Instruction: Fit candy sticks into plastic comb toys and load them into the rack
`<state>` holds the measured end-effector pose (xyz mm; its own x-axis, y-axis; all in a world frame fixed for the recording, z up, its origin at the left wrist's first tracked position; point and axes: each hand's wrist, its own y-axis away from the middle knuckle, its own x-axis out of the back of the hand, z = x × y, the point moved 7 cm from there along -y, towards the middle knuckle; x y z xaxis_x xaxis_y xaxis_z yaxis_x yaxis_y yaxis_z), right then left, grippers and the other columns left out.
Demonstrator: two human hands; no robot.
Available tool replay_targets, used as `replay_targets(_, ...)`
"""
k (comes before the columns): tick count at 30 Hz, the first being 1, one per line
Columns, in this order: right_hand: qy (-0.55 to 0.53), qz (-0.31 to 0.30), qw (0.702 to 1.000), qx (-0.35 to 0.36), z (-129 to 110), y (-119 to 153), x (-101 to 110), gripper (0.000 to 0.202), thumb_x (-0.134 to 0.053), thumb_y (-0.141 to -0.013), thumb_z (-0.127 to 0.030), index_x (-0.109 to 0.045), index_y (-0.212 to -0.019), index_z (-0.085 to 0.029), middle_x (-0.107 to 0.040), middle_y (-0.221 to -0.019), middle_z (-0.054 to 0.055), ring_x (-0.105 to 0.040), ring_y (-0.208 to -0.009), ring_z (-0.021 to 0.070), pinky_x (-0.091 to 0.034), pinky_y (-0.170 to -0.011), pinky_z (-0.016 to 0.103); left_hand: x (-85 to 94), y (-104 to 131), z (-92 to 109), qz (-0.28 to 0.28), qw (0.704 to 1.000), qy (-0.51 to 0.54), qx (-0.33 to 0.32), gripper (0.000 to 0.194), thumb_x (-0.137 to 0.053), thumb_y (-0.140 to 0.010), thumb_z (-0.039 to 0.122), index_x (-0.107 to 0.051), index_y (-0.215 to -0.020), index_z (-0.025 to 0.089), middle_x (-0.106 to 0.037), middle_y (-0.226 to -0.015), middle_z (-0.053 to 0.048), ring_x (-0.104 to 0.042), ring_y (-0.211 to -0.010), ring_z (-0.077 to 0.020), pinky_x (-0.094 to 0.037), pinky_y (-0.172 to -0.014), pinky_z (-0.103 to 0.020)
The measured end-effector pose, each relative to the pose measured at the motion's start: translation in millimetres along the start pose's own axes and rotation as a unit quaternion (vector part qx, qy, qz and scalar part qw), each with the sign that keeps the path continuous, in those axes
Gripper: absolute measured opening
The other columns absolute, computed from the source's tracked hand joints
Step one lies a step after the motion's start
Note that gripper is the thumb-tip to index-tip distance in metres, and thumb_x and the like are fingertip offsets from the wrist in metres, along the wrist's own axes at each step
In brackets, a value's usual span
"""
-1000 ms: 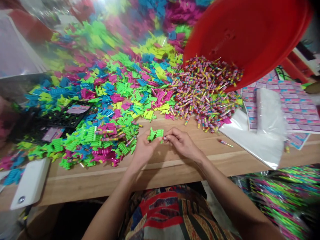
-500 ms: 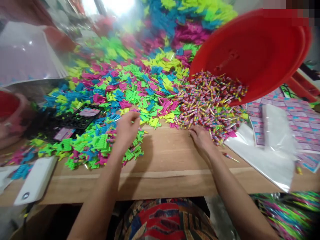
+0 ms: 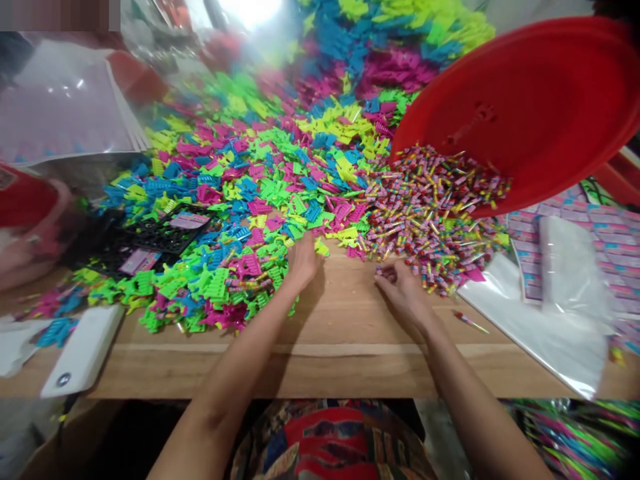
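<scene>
Head view: the left hand (image 3: 303,261) is at the heaped plastic pieces (image 3: 215,285), fingertips hidden, grip unclear. The right hand (image 3: 404,287), half-curled, is beside piled tubes (image 3: 415,210); whether it pinches one, I cannot tell. Pieces look light, stiff, best edge-held; tubes slippery, best held mid-barrel.

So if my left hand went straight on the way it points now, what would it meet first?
Most likely the heap of colourful plastic pieces: green and yellow ones lie just beyond your left hand, along its line. Depth is hard to judge, so it may already be touching them.
</scene>
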<state>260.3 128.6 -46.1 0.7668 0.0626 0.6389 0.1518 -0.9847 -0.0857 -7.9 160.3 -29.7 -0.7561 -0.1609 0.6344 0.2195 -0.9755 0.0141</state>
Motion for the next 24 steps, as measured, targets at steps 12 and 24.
replay_targets(12,-0.267,-0.099,0.958,0.034,-79.9,15.9,-39.1,0.032,-0.061,-0.096,-0.044,-0.069,-0.116,-0.02,-0.072,-0.11,0.007,-0.064,-0.1,0.0204,-0.05,-0.091,0.034,-23.3,72.5,15.1,-0.168,0.839,0.501,0.131,0.047,-0.091,-0.058,0.033,-0.063,-0.092,0.017,-0.071,-0.087,-0.002,-0.061,-0.074,-0.0141,-0.042,-0.068,-0.026)
replay_targets(24,-0.346,-0.12,0.931,0.01,-78.7,19.2,-27.1,0.037,-0.074,-0.088,-0.05,-0.076,-0.113,-0.022,-0.075,-0.096,0.004,-0.065,-0.082,0.0167,-0.052,-0.077,0.03,-19.9,87.7,30.4,-0.195,0.783,0.565,0.172,0.045,-0.094,-0.053,0.02,-0.069,-0.09,0.016,-0.075,-0.086,-0.001,-0.061,-0.068,-0.0113,-0.038,-0.061,-0.025)
